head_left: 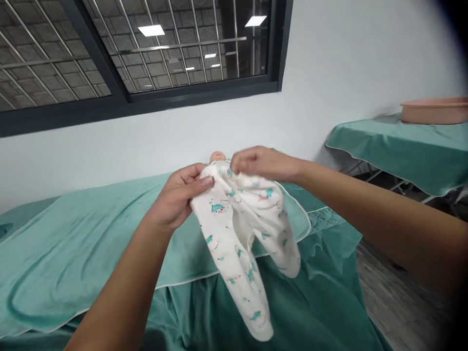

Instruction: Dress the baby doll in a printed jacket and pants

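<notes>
White footed baby pants (237,253) with a teal and pink print hang in front of me, legs dangling toward the front edge of the covered table. My left hand (183,195) pinches the waistband at its left side, thumb on the front. At the waistband's right side is my right hand (261,163), fingers curled onto the cloth and slightly blurred. Behind the pants, the head of a baby doll (218,156) shows just above the waistband; the pants hide the rest of the doll.
Light green cloth (109,229) covers the table, with a darker green cloth (307,302) draped over its front. To the right, a pink basin (435,111) stands on another green-covered table (395,146). A barred window (183,48) is in the wall behind.
</notes>
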A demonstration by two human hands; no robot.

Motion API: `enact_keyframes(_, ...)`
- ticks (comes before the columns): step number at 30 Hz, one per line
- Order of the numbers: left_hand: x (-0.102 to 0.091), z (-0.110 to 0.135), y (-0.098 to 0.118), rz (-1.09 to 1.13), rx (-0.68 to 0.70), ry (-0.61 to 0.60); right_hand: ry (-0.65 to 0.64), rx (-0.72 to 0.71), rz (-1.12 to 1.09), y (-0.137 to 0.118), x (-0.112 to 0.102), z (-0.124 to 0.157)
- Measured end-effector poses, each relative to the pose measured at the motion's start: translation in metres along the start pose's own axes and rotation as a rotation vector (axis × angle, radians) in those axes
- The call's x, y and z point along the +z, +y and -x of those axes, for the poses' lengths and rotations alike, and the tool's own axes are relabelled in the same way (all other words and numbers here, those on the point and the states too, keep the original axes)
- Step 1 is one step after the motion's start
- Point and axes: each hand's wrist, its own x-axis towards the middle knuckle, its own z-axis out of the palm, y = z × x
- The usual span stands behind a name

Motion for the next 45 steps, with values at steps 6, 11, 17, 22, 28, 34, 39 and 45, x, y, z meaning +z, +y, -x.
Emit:
enact_keyframes(6,0.01,-0.011,-0.015,-0.099,-0.117,-0.062,-0.064,0.07,-0.029,0.022,0.007,-0.007)
enact_keyframes(11,0.012,-0.01,-0.034,-0.142,-0.329,-0.247,0.196,0.072,-0.394,0.042,0.01,-0.015)
enact_keyframes(17,0.014,-0.027,-0.043,0.159,-0.151,0.096,-0.113,0.257,-0.43,0.07,-0.002,-0.007)
enact_keyframes(22,0.025,-0.029,-0.058,0.329,-0.321,-0.06,-0.19,0.301,-0.419,0.084,-0.004,-0.008)
enact_keyframes(28,0.026,-0.016,-0.076,0.489,-0.462,-0.247,0.317,0.077,-0.746,0.082,-0.013,-0.019)
enact_keyframes(34,0.021,-0.023,-0.069,0.462,-0.3,-0.147,-0.061,0.175,-0.604,0.073,-0.004,-0.006)
enact_keyframes(39,0.017,-0.025,-0.072,0.514,-0.343,-0.105,-0.159,0.196,-0.45,0.087,0.006,-0.009)
enact_keyframes(45,0.0,-0.022,-0.085,0.38,-0.336,-0.305,0.117,0.002,-0.696,0.108,0.001,-0.021)
